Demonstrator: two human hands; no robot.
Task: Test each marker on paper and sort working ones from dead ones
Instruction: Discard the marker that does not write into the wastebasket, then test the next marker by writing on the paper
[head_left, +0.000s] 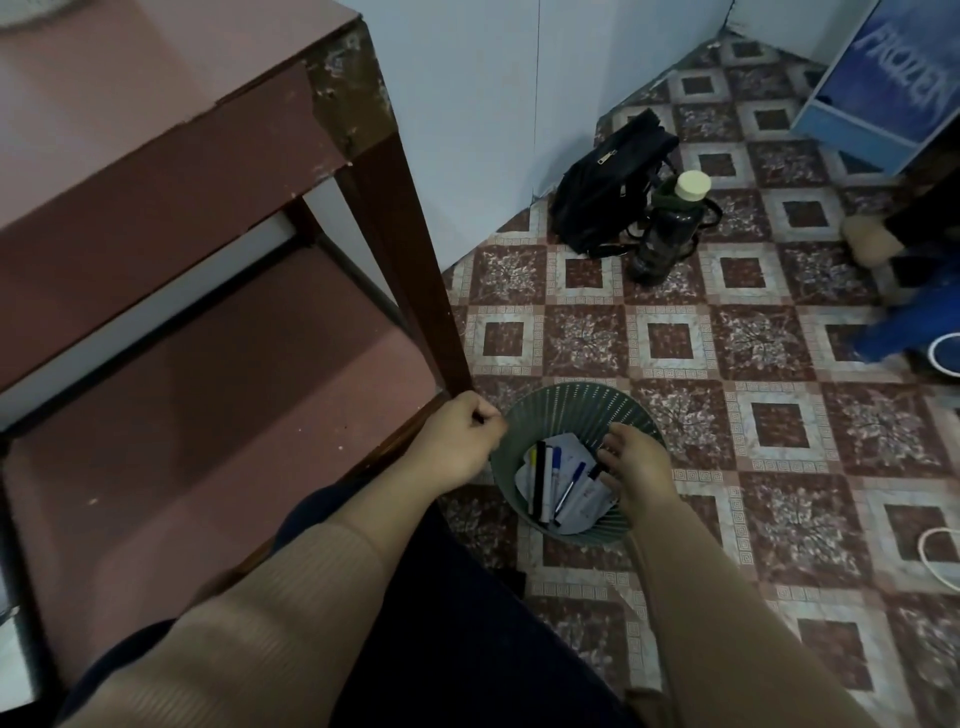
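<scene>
- The only readable writing is "FROZEN", in pale letters running sideways on a blue box (883, 83) standing in the far right corner of the room.
- Small print on the markers is too fine to read.
- The right hand (636, 462) reaches into the mouth of a green slotted basket (571, 402), fingers bent downward and slightly apart.
- Its fingertips (605, 457) meet the black end of a white-bodied marker (584, 488). Whether they pinch it or only touch it cannot be told.
- The left hand (460, 436) sits just beside the basket's left rim, near the foot of a table leg (410, 270). Its fingers are curled tight into a fist, and nothing shows inside it.
- The basket stands on the patterned tile floor (779, 364) and holds crumpled white paper (574, 449).
- Several markers lie on that paper:
  - one with a yellow end (532, 470)
  - a black one (541, 483)
  - a white one with a blue cap (556, 465)
  - a slim blue pen (570, 488)
- Farther back, against the wall, lies a black bag (602, 192), with a dark bottle (667, 228) topped by a cream cap right beside it.
</scene>
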